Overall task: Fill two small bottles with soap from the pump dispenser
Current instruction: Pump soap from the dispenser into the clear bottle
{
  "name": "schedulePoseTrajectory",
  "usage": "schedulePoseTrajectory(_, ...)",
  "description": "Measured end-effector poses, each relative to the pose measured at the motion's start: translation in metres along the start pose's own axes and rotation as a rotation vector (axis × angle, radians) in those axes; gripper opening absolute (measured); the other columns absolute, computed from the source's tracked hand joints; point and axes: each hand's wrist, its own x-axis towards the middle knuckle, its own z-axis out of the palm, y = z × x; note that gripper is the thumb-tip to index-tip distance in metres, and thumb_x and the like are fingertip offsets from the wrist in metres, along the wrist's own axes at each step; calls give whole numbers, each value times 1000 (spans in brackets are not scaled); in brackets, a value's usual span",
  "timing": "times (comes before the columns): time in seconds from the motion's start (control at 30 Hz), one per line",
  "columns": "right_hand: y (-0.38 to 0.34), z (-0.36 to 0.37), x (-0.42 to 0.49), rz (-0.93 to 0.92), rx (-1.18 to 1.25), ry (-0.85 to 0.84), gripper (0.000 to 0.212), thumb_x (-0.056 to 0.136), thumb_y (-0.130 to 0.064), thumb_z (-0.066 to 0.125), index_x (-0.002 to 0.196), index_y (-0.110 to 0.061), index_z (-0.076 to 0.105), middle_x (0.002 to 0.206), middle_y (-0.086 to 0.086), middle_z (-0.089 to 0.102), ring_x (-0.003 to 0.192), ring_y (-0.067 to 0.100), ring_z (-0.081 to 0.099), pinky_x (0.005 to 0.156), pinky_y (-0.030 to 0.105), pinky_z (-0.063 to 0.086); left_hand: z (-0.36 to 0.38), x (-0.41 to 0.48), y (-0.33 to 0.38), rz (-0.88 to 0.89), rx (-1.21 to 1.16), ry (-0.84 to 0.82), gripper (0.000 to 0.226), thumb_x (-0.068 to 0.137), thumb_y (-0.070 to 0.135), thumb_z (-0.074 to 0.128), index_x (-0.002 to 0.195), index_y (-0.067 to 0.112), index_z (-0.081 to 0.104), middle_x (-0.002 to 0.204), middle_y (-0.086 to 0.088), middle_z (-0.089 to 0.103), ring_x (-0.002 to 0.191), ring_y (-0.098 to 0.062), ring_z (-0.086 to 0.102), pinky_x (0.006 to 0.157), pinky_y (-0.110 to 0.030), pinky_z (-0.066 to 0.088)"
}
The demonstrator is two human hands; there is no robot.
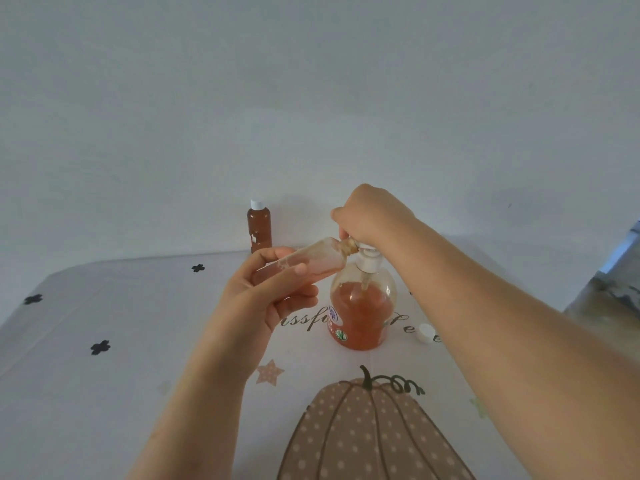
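A clear pump dispenser (362,306), about half full of orange soap, stands mid-table. My left hand (263,299) grips a small clear bottle (311,259), tilted nearly level, its open neck against the white pump nozzle. A little orange soap lies inside it. My right hand (372,213) is curled over the pump head from above, hiding most of it. A second small bottle (259,226), full of brown-orange soap and capped white, stands upright at the table's far edge.
A loose white cap (426,332) lies on the table right of the dispenser. The tablecloth (104,393) carries a pumpkin print, black flowers and lettering. A white wall rises behind; a grey object (613,292) shows at the right edge.
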Motion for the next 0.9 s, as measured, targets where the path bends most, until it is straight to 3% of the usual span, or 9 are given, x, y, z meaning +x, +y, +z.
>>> schedulePoseTrajectory(0.1,4,6,4,-4,1,13,23,90,-19,54,92,-14,77,86,4,74,71,22,63,55,27,37,-2,1,-1,-20,2,6,34,72,10,72,103,4,59,90,-17,71,71,-24,66,65,-30,57)
schedulePoseTrajectory(0.3,3,6,3,-10,10,23,23,88,-19,55,92,-14,77,84,3,73,75,23,66,54,26,37,0,0,0,-11,5,11,35,73,10,71,105,3,58,91,-16,71,70,-25,67,66,-30,58)
schedulePoseTrajectory(0.47,0,-2,-5,-29,12,40,24,88,-18,55,90,-12,77,74,3,72,56,19,60,51,24,35,3,-5,1,-6,-23,2,30,74,10,71,101,6,60,96,-19,72,72,-25,67,69,-30,58)
schedulePoseTrajectory(0.63,-4,-13,-9,-66,-33,66,23,90,-20,53,93,-13,75,77,1,68,64,20,58,55,25,36,7,-6,9,3,-38,-4,33,72,8,71,103,6,59,96,-19,72,72,-26,67,69,-31,57)
schedulePoseTrajectory(0.9,-7,-14,-15,-54,-53,64,25,92,-21,51,92,-13,75,75,0,68,59,19,56,54,25,34,5,-8,9,17,-52,-22,37,69,3,70,105,4,59,91,-16,71,73,-27,68,69,-31,58)
